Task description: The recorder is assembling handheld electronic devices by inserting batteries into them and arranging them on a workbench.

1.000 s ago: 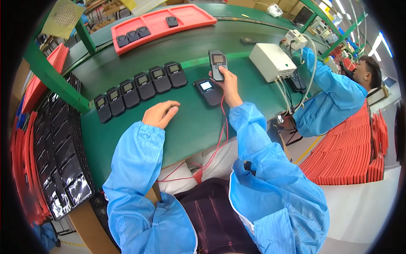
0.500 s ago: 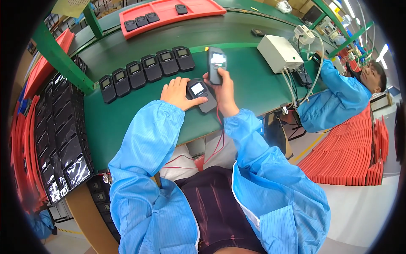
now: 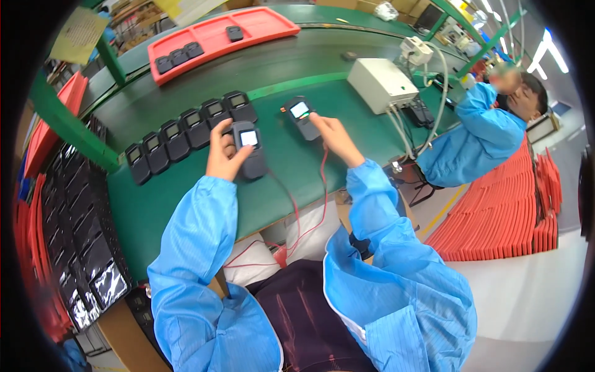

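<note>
In my left hand is a black handheld device with a lit white screen, held upright-tilted between thumb and fingers. My right hand has its fingers on the lower right edge of a second dark handheld device, whose screen is lit and which has an orange tip at its upper left. A thin red cable runs from beside the right hand down to my lap, and another strand hangs by the left device. Left of my left hand stands a slanted row of several similar black devices, screens dark.
A red tray with a few small black devices lies behind the green bench. A white box with cables stands at right. Beyond it sits a co-worker in a blue smock, near stacked red trays. Black blister trays stand left.
The two devices have moved apart. My left hand has lifted its device, moving left; my right hand has lowered the other toward the bench. The view has shifted, and the co-worker's hand is raised.
</note>
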{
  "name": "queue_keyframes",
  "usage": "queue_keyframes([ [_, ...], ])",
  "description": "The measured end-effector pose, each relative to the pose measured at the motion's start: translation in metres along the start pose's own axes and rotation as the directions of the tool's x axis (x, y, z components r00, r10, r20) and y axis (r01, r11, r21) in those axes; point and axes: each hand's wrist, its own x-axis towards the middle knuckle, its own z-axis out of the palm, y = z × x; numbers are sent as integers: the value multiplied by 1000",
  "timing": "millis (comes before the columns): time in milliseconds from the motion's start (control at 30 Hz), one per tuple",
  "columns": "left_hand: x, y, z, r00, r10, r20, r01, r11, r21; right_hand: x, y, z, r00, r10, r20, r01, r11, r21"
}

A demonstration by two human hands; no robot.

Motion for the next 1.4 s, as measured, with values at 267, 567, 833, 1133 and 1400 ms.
queue_keyframes([
  [267, 14, -14, -19, 973, -70, -219, 32, 984, -174, 14, -18, 18, 991, -135, -3, 122, 902, -414],
  [567, 13, -11, -22, 944, -80, -320, 22, 983, -180, 16, -18, 30, 957, -193, -215, 122, 944, -306],
  [833, 13, -7, -20, 948, -105, -299, 43, 977, -207, 29, -3, 28, 952, -226, -206, 168, 950, -265],
  [1133, 16, -6, -1, 941, 3, -337, -39, 994, -100, 31, -3, 20, 962, -226, -154, 175, 941, -289],
  [1400, 32, 27, 28, 881, 287, -375, -261, 958, 121, 47, -53, 50, 765, -563, -313, 435, 810, -393],
])
